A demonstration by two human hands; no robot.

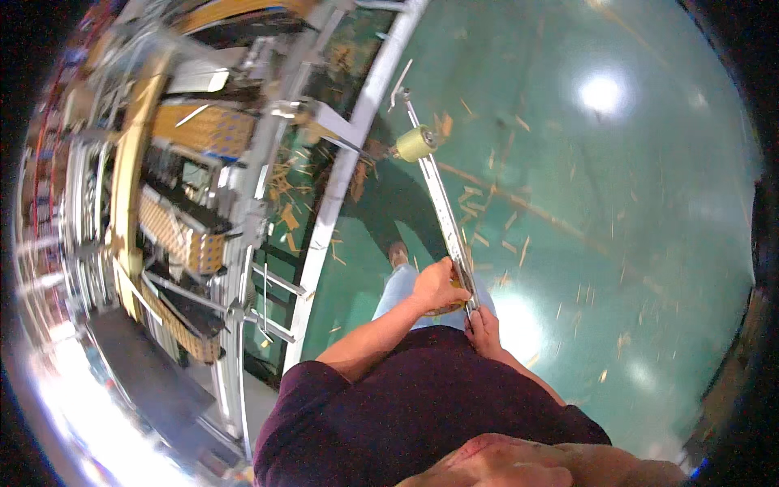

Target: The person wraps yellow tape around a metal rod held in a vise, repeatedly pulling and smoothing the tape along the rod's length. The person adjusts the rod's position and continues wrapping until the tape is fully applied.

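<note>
A long, narrow silver metal bar (pixel 442 203) slants from my waist up and away from me, toward the frame at the left. My left hand (pixel 436 286) is closed at its near part, with a yellowish rounded thing (pixel 456 307) partly hidden under the palm. Just below and right of it, my right hand (pixel 484 331) grips the bar's near end. A yellow-green cylinder (pixel 415 144) sits by the bar's far part; whether it is fixed to it I cannot tell. Beyond that, a thin curved pale piece (pixel 400 81) shows at the far tip.
At the left stands a metal frame with a long pale rail (pixel 349 154) along its side. Stacked orange-brown parts (pixel 199 130) and a dark panel (pixel 146 357) are on it. Wood-coloured scraps (pixel 479 215) lie scattered over the green floor (pixel 617 243).
</note>
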